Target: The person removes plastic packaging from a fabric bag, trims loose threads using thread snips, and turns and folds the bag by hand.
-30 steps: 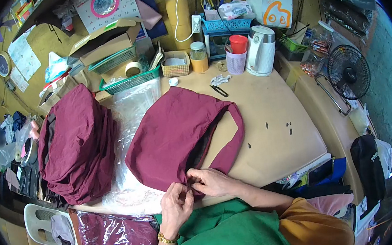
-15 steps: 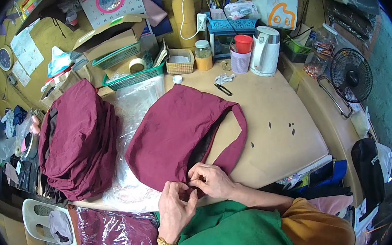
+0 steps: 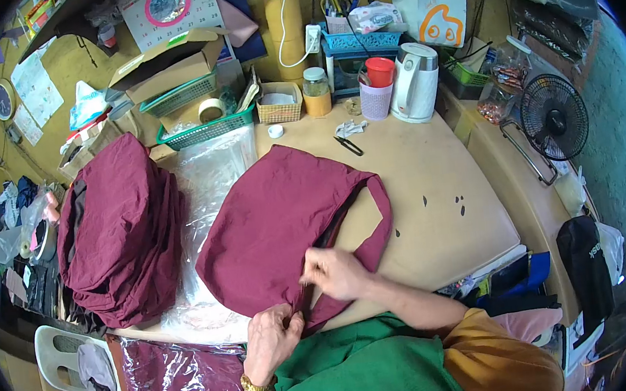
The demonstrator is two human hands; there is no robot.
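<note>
A maroon fabric bag (image 3: 278,221) with a wide strap (image 3: 378,227) lies flat on the table, its dark opening facing right. My left hand (image 3: 274,339) grips the bag's lower corner at the table's front edge, thumb and fingers pinched on the cloth. Over the opening's edge, a little higher up, is my right hand (image 3: 336,274) with its fingers curled together. Whatever sits between those fingertips is too small or hidden to name. A pair of black thread snips (image 3: 349,145) rests beyond the bag.
Folded maroon bags (image 3: 124,229) are piled at the left beside clear plastic sheets (image 3: 210,183). A white kettle (image 3: 415,84), a purple cup (image 3: 375,101), a glass jar (image 3: 316,93) and a green basket (image 3: 208,128) line the back. To the right stands a black fan (image 3: 555,118).
My right hand has moved up and away from my left along the bag's opening. My left hand stays at the lower corner, slightly lower in view. The view has shifted a little.
</note>
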